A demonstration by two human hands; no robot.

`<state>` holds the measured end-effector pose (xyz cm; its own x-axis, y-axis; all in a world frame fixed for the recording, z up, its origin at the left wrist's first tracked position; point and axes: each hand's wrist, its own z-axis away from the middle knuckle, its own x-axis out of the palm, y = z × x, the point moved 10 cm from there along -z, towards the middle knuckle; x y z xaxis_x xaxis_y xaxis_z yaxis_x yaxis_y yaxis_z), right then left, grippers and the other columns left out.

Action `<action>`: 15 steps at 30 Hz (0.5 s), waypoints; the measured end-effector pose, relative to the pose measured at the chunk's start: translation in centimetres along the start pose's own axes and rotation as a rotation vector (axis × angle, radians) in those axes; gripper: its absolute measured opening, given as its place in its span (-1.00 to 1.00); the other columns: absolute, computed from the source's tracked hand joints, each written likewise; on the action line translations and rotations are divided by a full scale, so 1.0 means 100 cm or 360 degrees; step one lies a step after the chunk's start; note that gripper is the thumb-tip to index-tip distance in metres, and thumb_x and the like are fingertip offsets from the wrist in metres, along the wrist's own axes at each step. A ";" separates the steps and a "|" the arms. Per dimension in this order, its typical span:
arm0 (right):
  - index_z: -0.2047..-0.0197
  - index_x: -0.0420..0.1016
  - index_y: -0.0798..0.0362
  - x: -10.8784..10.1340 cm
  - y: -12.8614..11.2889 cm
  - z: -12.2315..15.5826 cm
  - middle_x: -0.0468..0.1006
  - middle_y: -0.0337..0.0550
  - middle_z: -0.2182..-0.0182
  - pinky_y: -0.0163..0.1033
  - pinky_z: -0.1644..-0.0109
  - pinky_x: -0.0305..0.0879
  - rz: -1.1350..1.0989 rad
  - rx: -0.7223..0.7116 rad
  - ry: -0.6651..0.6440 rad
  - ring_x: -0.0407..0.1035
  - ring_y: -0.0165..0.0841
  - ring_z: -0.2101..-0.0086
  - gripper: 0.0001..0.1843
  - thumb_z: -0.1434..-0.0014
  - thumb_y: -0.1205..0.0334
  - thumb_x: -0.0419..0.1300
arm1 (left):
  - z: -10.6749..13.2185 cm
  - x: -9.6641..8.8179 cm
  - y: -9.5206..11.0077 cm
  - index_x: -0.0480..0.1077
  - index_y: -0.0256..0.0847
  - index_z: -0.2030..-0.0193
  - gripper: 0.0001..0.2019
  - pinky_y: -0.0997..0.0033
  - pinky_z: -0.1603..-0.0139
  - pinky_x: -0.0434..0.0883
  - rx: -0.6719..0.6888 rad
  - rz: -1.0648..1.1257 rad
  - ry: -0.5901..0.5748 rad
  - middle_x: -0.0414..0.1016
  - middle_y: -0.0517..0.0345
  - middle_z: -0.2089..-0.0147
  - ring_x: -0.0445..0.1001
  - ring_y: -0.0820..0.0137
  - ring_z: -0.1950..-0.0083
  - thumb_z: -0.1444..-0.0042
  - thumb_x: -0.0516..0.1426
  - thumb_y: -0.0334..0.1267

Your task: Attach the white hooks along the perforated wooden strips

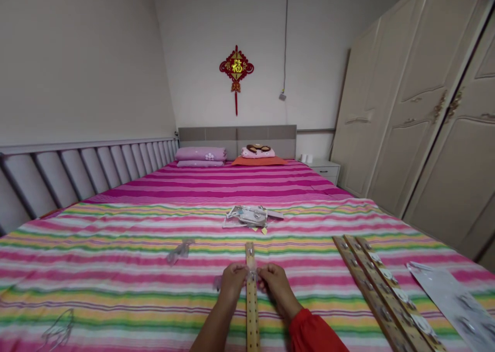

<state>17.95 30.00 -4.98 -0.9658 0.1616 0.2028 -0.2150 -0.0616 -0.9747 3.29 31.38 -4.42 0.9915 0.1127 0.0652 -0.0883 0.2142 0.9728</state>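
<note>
A narrow pale wooden strip (pixel 252 311) with rows of dark holes lies lengthwise on the bed in front of me. Near its far end sits a small shiny metal piece (pixel 250 251). Over the strip, my left hand (pixel 234 279) and my right hand (pixel 275 284) face each other, fingertips pinched from both sides on a small clear plastic bag (pixel 252 273). Its contents are too small to make out. A crumpled clear wrapper (pixel 180 252) lies beyond my left hand, and another bit of plastic (pixel 217 283) lies close beside it.
To the right lie several wooden strips (pixel 371 285) bearing metal pieces and white parts, beside a clear packet (pixel 456 300) of metal pieces. A plastic-wrapped bundle (pixel 249 216) lies farther up the striped bedspread (pixel 127 290). Thin wire-like loops (pixel 60 329) lie at the lower left.
</note>
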 end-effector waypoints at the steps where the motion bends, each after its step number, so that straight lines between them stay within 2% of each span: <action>1: 0.65 0.29 0.04 0.000 0.000 -0.002 0.35 -0.34 0.81 -0.40 0.68 0.02 -0.0012 -0.0003 0.0017 0.18 -0.50 0.75 -0.74 0.20 0.08 0.24 | -0.003 0.001 0.001 0.31 -0.21 0.63 -0.87 0.53 0.54 0.28 0.0019 -0.0031 0.0005 0.31 0.33 0.71 0.34 0.49 0.63 0.23 0.21 -0.36; 7: 0.64 0.27 0.03 0.002 0.002 -0.010 0.35 -0.34 0.81 -0.40 0.69 0.05 -0.0056 -0.0027 0.0087 0.20 -0.49 0.75 -0.75 0.21 0.10 0.26 | -0.012 0.000 0.003 0.27 -0.19 0.65 -0.86 0.51 0.56 0.26 0.0082 -0.0139 0.0050 0.30 0.31 0.71 0.33 0.47 0.63 0.21 0.18 -0.33; 15: 0.65 0.24 0.00 -0.001 0.006 -0.015 0.30 -0.39 0.85 -0.39 0.74 -0.03 -0.0055 -0.0057 0.0143 0.14 -0.50 0.80 -0.76 0.21 0.11 0.24 | -0.015 0.000 0.005 0.25 -0.18 0.68 -0.86 0.51 0.54 0.23 0.0116 -0.0173 0.0098 0.26 0.33 0.72 0.27 0.49 0.63 0.22 0.14 -0.36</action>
<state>18.17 31.37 -5.69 -0.9407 0.2509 0.2285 -0.2409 -0.0195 -0.9704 3.07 32.91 -4.30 0.9868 0.1527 -0.0532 0.0288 0.1578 0.9871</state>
